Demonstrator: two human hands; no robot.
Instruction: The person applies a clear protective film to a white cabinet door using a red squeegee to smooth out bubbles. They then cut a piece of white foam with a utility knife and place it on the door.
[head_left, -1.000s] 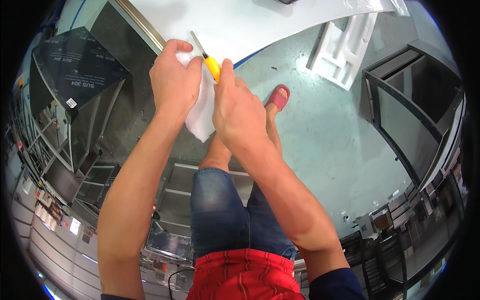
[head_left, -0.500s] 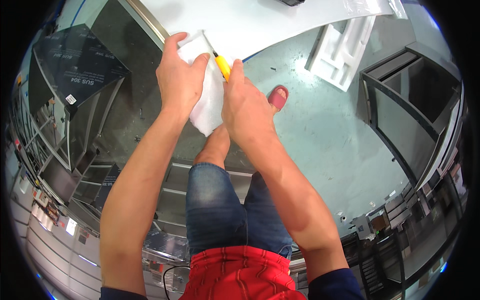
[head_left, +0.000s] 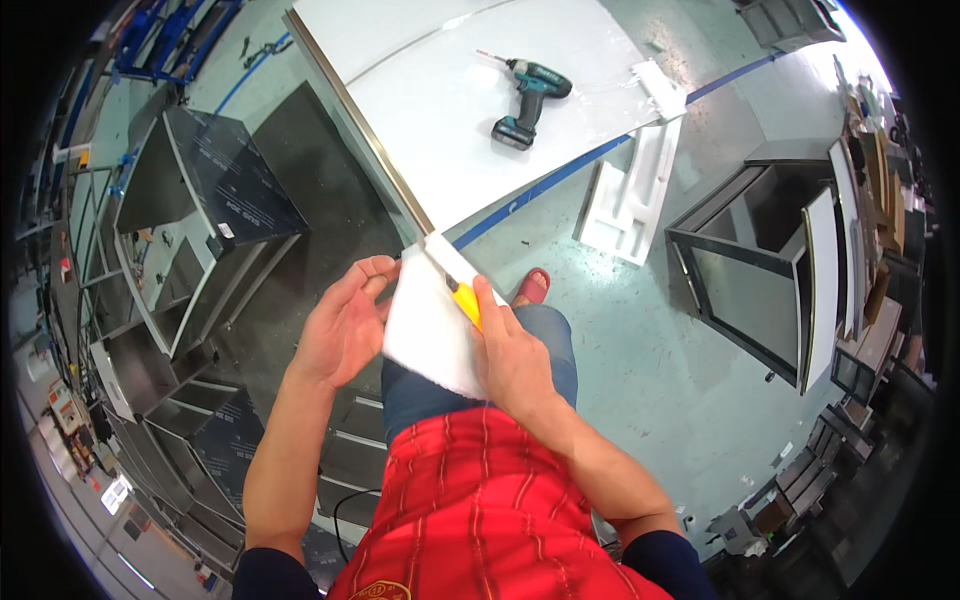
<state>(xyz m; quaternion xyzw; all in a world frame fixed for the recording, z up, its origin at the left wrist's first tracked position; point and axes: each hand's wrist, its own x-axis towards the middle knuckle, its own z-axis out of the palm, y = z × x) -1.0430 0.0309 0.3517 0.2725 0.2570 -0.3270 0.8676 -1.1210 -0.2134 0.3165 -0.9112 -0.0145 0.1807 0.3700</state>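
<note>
A white foam-like sheet [head_left: 432,335] is held in front of the person's lap, pinched between both hands above the blue-jeaned thigh. The left hand [head_left: 342,325] curls around the sheet's left edge, fingers wrapped over its upper corner and thumb behind, a firm clasp on the sheet itself. The right hand [head_left: 512,355] is closed around a yellow-handled utility knife [head_left: 464,300], whose blade end lies against the sheet's upper right edge, just beside that grip. Judging by this, the step in hand looks like trimming or slicing the sheet along that edge; the next stroke would call for the left fingers staying out of the blade's line and the sheet kept taut. Both forearms rise from the lower edge and converge, elbows apart, wrists bent inward. Beyond the hands, well away, a large white panel [head_left: 420,90] lies on the floor with a teal cordless drill [head_left: 525,100] on it, and white foam packing pieces [head_left: 630,195] rest off to the right.
</note>
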